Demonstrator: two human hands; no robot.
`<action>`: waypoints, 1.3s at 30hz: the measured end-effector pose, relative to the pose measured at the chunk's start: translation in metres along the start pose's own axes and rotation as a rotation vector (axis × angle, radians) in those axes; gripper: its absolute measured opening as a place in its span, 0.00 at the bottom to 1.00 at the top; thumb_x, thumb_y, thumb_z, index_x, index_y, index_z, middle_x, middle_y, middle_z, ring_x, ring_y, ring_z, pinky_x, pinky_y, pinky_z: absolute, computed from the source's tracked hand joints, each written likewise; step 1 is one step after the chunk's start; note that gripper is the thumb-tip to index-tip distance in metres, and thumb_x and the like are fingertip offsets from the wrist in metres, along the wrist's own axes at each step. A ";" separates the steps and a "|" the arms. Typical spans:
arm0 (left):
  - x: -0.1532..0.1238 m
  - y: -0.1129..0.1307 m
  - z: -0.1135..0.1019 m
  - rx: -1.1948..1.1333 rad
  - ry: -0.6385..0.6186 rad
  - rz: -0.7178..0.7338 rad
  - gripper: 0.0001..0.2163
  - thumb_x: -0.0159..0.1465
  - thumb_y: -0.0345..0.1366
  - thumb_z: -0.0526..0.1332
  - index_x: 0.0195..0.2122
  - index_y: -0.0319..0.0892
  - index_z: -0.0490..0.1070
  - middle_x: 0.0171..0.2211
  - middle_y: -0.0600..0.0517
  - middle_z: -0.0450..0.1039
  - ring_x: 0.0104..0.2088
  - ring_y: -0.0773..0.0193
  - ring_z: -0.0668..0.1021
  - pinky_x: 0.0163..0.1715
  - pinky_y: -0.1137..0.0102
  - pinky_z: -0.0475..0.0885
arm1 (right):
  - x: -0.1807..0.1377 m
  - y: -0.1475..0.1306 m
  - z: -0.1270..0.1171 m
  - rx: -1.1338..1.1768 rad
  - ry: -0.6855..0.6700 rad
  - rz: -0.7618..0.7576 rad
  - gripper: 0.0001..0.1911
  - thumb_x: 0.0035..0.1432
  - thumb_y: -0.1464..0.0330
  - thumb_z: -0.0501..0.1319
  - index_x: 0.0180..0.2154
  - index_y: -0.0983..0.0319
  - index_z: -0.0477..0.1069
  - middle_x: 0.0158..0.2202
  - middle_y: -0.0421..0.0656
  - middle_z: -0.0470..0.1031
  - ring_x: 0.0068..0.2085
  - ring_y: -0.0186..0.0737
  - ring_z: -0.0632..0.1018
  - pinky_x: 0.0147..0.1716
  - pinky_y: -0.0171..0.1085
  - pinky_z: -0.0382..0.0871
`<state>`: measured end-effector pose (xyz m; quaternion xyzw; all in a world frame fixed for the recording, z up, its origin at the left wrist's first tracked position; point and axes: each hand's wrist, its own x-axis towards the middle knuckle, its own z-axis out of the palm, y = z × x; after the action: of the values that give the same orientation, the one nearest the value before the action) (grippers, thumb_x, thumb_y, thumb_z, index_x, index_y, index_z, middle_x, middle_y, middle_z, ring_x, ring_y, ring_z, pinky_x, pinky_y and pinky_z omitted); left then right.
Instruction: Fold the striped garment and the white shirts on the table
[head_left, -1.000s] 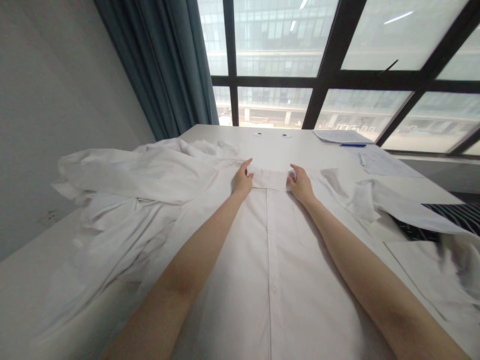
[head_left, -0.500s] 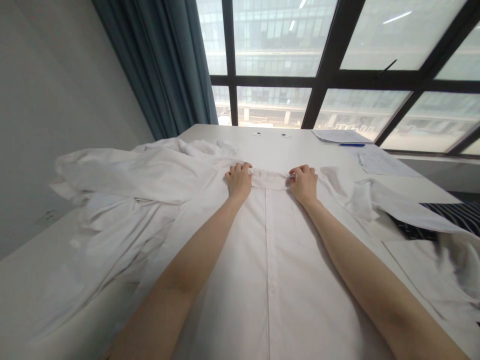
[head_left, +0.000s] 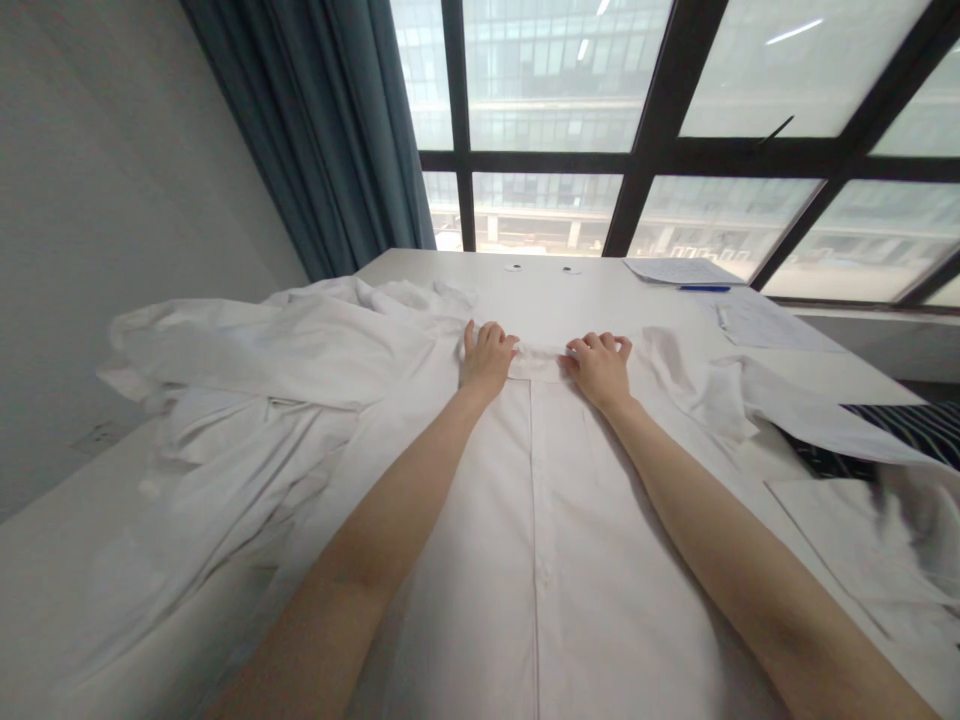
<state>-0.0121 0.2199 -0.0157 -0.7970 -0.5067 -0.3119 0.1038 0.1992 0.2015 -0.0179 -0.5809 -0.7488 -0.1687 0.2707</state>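
Okay, white shirt (head_left: pixel 480 560) lies front up on the white table (head_left: pixel 540 305), buttons down its middle, collar (head_left: pixel 541 364) at its far end. Left hand (head_left: pixel 487 360) has its fingertips pinched on one end of the collar, right hand (head_left: pixel 598 368) pinches the other end, fingers bent. Shirt looks light, soft, thin, not fragile, probably creases easily and slides a bit; collar is likely its stiffest part, so its two ends or the shoulder seams seem good places to grab. Left of the shirt, heaped white cloth (head_left: pixel 262 350), can't tell where one piece ends, could snag or drag along. Right of the shirt, a loose white strip, maybe a sleeve (head_left: pixel 832 410), crosses a dark striped cloth (head_left: pixel 911 435), might catch too. Beyond the shirt to the right, papers (head_left: pixel 684 270) and blue pen (head_left: pixel 703 288), apart from it, not blocking
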 end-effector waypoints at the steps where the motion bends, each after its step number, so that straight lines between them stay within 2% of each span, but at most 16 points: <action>1: 0.000 0.000 0.000 0.006 0.002 -0.002 0.10 0.65 0.29 0.60 0.46 0.44 0.74 0.48 0.44 0.71 0.59 0.53 0.66 0.66 0.50 0.41 | 0.000 0.001 -0.001 -0.016 -0.005 -0.015 0.12 0.60 0.64 0.56 0.40 0.60 0.75 0.41 0.54 0.75 0.47 0.57 0.68 0.51 0.58 0.51; 3: 0.000 0.000 -0.001 -0.013 0.027 -0.008 0.08 0.65 0.29 0.60 0.44 0.44 0.74 0.48 0.44 0.71 0.59 0.53 0.66 0.66 0.49 0.41 | 0.001 0.005 -0.003 -0.023 0.003 -0.029 0.11 0.61 0.65 0.55 0.38 0.59 0.76 0.41 0.53 0.75 0.46 0.57 0.67 0.50 0.57 0.52; 8: 0.001 -0.001 -0.003 -0.116 0.095 0.006 0.08 0.68 0.31 0.57 0.45 0.48 0.73 0.45 0.47 0.74 0.62 0.55 0.64 0.67 0.49 0.36 | 0.001 0.009 -0.008 0.007 0.081 -0.008 0.12 0.63 0.66 0.53 0.41 0.58 0.74 0.41 0.50 0.77 0.47 0.55 0.69 0.52 0.56 0.50; 12: 0.001 0.000 -0.005 -0.120 0.121 0.079 0.10 0.69 0.31 0.54 0.46 0.48 0.73 0.44 0.46 0.75 0.60 0.55 0.67 0.67 0.50 0.37 | 0.001 0.001 -0.011 0.049 0.075 -0.057 0.16 0.63 0.68 0.51 0.50 0.61 0.70 0.42 0.50 0.77 0.49 0.53 0.70 0.57 0.55 0.46; 15: 0.001 0.004 -0.007 -0.106 0.115 0.145 0.11 0.70 0.31 0.53 0.46 0.46 0.73 0.44 0.46 0.75 0.60 0.54 0.67 0.67 0.49 0.38 | 0.002 -0.008 -0.012 0.049 0.057 -0.125 0.18 0.64 0.65 0.52 0.54 0.59 0.67 0.43 0.49 0.77 0.50 0.52 0.70 0.59 0.54 0.43; 18: 0.000 0.012 -0.011 -0.110 0.089 0.197 0.12 0.69 0.29 0.53 0.49 0.46 0.72 0.45 0.47 0.75 0.60 0.54 0.66 0.67 0.49 0.37 | 0.003 -0.013 -0.013 0.018 0.028 -0.175 0.15 0.67 0.63 0.51 0.49 0.57 0.71 0.42 0.48 0.77 0.49 0.52 0.69 0.58 0.53 0.45; 21: 0.001 0.019 -0.012 -0.159 0.040 0.247 0.12 0.67 0.31 0.57 0.50 0.46 0.72 0.46 0.47 0.75 0.60 0.53 0.67 0.66 0.47 0.37 | 0.003 -0.013 -0.015 0.015 0.014 -0.208 0.14 0.68 0.62 0.51 0.45 0.58 0.72 0.41 0.48 0.77 0.48 0.51 0.68 0.55 0.52 0.47; 26: 0.003 0.018 -0.011 -0.005 0.050 0.258 0.06 0.68 0.33 0.58 0.43 0.47 0.74 0.40 0.49 0.76 0.51 0.56 0.72 0.65 0.48 0.44 | 0.003 -0.013 -0.017 -0.050 0.022 -0.261 0.16 0.69 0.60 0.49 0.42 0.57 0.73 0.38 0.46 0.76 0.45 0.49 0.67 0.53 0.50 0.48; 30: 0.004 0.016 -0.011 0.074 0.102 0.269 0.05 0.69 0.36 0.58 0.39 0.46 0.74 0.35 0.52 0.75 0.45 0.58 0.73 0.64 0.50 0.51 | 0.003 -0.014 -0.019 -0.089 0.044 -0.309 0.15 0.69 0.60 0.50 0.45 0.56 0.73 0.36 0.45 0.76 0.44 0.47 0.67 0.51 0.48 0.48; 33: 0.003 0.015 -0.012 0.103 0.110 0.279 0.07 0.69 0.38 0.57 0.39 0.47 0.75 0.34 0.53 0.75 0.43 0.59 0.73 0.63 0.51 0.52 | 0.004 -0.013 -0.020 -0.096 0.062 -0.335 0.14 0.69 0.61 0.51 0.46 0.56 0.74 0.36 0.44 0.76 0.42 0.46 0.67 0.50 0.48 0.47; 36: 0.002 0.011 -0.012 0.092 0.117 0.238 0.07 0.69 0.37 0.57 0.40 0.50 0.75 0.34 0.52 0.75 0.44 0.58 0.74 0.64 0.51 0.52 | 0.005 -0.009 -0.020 -0.104 0.064 -0.325 0.15 0.69 0.61 0.51 0.42 0.57 0.75 0.34 0.44 0.76 0.42 0.46 0.67 0.50 0.47 0.47; 39: 0.002 0.004 -0.009 0.072 0.149 0.128 0.06 0.69 0.36 0.58 0.42 0.51 0.74 0.36 0.52 0.75 0.46 0.57 0.73 0.65 0.50 0.50 | 0.006 0.000 -0.018 -0.107 0.074 -0.270 0.15 0.69 0.60 0.52 0.41 0.58 0.75 0.34 0.44 0.76 0.42 0.46 0.68 0.50 0.47 0.48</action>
<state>-0.0115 0.2153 -0.0069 -0.7981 -0.4566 -0.3447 0.1892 0.2023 0.1957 0.0002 -0.4818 -0.7997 -0.2647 0.2416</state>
